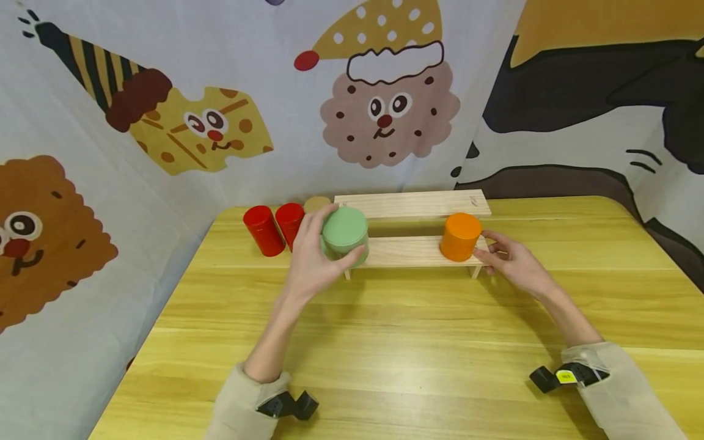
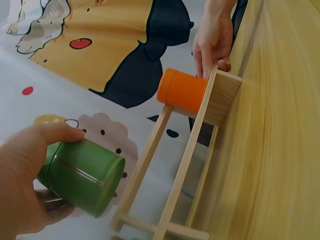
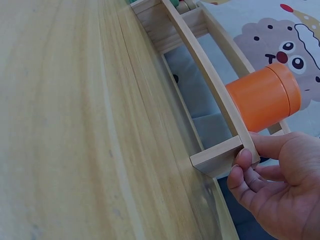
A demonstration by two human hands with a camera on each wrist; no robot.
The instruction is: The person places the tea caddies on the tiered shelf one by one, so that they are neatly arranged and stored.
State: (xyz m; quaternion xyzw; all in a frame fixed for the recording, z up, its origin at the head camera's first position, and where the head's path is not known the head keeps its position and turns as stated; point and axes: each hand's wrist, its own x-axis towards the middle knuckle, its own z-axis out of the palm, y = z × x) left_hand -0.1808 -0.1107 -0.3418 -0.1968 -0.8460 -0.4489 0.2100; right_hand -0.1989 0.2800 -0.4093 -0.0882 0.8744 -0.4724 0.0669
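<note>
A green lidded canister (image 1: pixel 344 229) is gripped in my left hand (image 1: pixel 313 263), thumb on one side and fingers round the other. The left wrist view shows this green canister (image 2: pixel 85 175) held clear above the left part of the wooden two-step rack (image 1: pixel 404 252). An orange lidded canister (image 1: pixel 461 237) stands upright on the rack's front step, near its right end. My right hand (image 1: pixel 514 263) pinches that end of the rack beside the orange canister; in the right wrist view the thumb lies on top and curled fingers (image 3: pixel 242 172) are at the end piece.
Two red canisters (image 1: pixel 265 231) stand left of the rack on the wooden table (image 1: pixel 407 342). A tan-topped canister (image 1: pixel 317 203) is partly hidden behind my left hand. The rack's rear step (image 1: pixel 412 204) is higher. A cloth with cartoon prints (image 1: pixel 297 122) hangs behind the table.
</note>
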